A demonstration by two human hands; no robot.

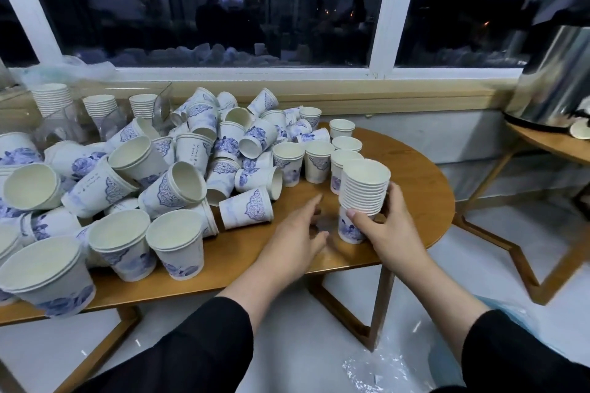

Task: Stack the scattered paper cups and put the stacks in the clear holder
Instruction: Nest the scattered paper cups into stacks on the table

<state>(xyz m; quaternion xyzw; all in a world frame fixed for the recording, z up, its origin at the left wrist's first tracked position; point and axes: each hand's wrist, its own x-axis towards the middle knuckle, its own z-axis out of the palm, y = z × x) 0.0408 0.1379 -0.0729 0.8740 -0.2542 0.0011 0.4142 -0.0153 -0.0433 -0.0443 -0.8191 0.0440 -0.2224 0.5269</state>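
Observation:
My right hand (388, 230) grips a tall stack of white-and-blue paper cups (362, 191) that stands upright near the table's right front. My left hand (295, 230) hovers open just left of the stack, fingers spread above the wood, holding nothing. A large heap of scattered cups (178, 166) covers the left and middle of the table, some lying on their sides, some upright. A single cup (247, 211) lies on its side close to my left hand. The clear holder (79, 120) stands at the back left with three stacks in it.
The oval wooden table (424, 188) sits below a window sill. Several upright cups (319, 159) stand behind the held stack. A steel urn (555, 73) rests on a second table at the right. Crumpled clear plastic (380, 367) lies on the floor.

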